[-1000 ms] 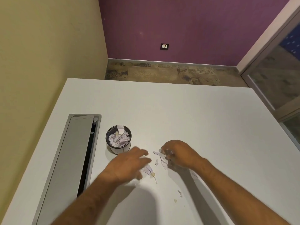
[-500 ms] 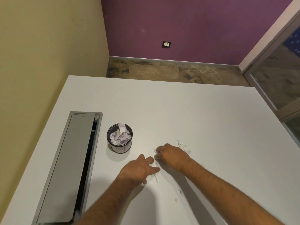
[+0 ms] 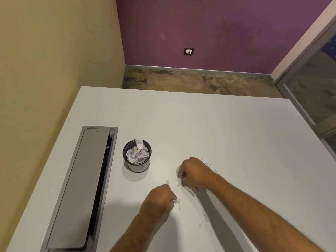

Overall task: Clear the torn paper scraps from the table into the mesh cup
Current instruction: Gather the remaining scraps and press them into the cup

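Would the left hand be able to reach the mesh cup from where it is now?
Probably yes: the left hand, gripping scraps, sits near the mesh cup, with only bare table between them.

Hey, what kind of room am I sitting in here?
Probably an office or meeting room: a large white table with a built-in grey cable hatch, a glazed partition door and a wall socket.

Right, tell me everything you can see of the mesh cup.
The cup is a small, dark, round container that stands upright on the white table, just right of the grey hatch and left of both hands. Its lower wall looks pale, with faint lines on it. It is filled nearly to the rim with crumpled white paper, and one piece sticks up at the far rim. Neither hand touches it; only the table and the paper do.
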Demonstrator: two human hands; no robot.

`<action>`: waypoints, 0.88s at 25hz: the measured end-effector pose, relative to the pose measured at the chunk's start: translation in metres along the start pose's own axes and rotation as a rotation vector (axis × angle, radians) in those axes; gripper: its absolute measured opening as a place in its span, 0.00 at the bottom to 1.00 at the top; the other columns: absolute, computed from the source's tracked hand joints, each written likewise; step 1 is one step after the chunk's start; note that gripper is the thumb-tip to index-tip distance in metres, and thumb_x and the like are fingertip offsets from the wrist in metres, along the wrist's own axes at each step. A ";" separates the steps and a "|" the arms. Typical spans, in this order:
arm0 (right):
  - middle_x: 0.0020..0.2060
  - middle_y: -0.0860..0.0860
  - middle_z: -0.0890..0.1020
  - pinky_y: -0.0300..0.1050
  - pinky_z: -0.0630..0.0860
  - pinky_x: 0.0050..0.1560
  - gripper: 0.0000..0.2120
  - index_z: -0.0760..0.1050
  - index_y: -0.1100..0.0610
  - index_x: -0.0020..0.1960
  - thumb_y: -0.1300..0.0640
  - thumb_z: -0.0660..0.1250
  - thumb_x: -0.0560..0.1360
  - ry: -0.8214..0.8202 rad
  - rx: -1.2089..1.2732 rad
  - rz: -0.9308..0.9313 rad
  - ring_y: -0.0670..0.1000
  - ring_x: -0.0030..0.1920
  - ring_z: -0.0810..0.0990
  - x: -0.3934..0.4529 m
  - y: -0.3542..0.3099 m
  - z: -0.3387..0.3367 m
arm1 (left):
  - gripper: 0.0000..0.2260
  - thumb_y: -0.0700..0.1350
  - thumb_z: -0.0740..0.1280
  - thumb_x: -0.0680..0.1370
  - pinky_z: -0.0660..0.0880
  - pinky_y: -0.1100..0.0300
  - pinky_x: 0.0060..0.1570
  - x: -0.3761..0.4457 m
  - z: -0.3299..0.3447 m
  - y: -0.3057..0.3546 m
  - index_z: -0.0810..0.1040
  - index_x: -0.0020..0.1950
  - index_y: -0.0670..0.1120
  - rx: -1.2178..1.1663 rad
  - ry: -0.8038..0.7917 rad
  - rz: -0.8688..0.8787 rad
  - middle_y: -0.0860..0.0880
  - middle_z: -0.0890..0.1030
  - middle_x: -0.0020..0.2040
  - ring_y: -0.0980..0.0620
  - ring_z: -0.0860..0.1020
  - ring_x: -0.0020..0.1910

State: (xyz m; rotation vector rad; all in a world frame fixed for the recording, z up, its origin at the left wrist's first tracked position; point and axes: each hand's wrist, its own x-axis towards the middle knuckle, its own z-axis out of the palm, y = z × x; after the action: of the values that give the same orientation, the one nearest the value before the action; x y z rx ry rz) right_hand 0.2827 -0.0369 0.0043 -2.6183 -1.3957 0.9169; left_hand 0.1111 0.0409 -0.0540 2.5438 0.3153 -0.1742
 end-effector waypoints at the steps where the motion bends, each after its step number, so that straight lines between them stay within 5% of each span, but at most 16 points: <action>1: 0.42 0.48 0.87 0.43 0.82 0.44 0.09 0.86 0.55 0.42 0.66 0.72 0.65 0.045 0.128 0.051 0.49 0.42 0.84 0.001 0.000 -0.005 | 0.04 0.43 0.68 0.72 0.65 0.58 0.39 -0.005 0.005 0.000 0.82 0.38 0.46 -0.054 0.054 -0.037 0.46 0.81 0.41 0.46 0.78 0.44; 5: 0.29 0.44 0.85 0.33 0.76 0.34 0.07 0.86 0.55 0.38 0.64 0.80 0.63 0.206 0.674 0.094 0.40 0.30 0.82 0.004 -0.014 -0.039 | 0.07 0.40 0.67 0.65 0.71 0.63 0.37 -0.018 0.008 0.004 0.82 0.36 0.49 -0.321 0.193 -0.248 0.54 0.80 0.35 0.54 0.79 0.40; 11: 0.33 0.55 0.85 0.46 0.81 0.41 0.08 0.85 0.61 0.39 0.67 0.81 0.62 0.369 0.984 -0.048 0.51 0.31 0.82 0.025 -0.082 -0.080 | 0.16 0.33 0.72 0.60 0.76 0.63 0.31 -0.043 -0.005 0.010 0.84 0.37 0.54 -0.509 0.445 -0.250 0.57 0.80 0.30 0.61 0.79 0.31; 17: 0.37 0.48 0.84 0.29 0.72 0.32 0.04 0.84 0.55 0.42 0.62 0.76 0.67 0.499 0.656 -0.061 0.43 0.32 0.81 0.053 -0.123 -0.069 | 0.14 0.29 0.77 0.63 0.78 0.69 0.40 -0.057 -0.061 0.007 0.87 0.35 0.49 -0.698 0.664 -0.349 0.53 0.85 0.36 0.60 0.82 0.37; 22: 0.46 0.52 0.85 0.45 0.77 0.50 0.06 0.83 0.55 0.51 0.59 0.70 0.74 0.390 0.274 -0.263 0.54 0.47 0.82 0.053 -0.117 -0.052 | 0.10 0.32 0.76 0.68 0.76 0.73 0.42 -0.044 -0.128 -0.017 0.87 0.42 0.46 -0.749 0.862 -0.371 0.50 0.85 0.41 0.59 0.82 0.39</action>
State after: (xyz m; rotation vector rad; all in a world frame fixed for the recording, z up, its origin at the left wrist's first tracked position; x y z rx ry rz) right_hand 0.2444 0.0861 0.0567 -2.1930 -1.3537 0.4890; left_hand 0.0711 0.1169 0.0516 1.6631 0.9649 0.7804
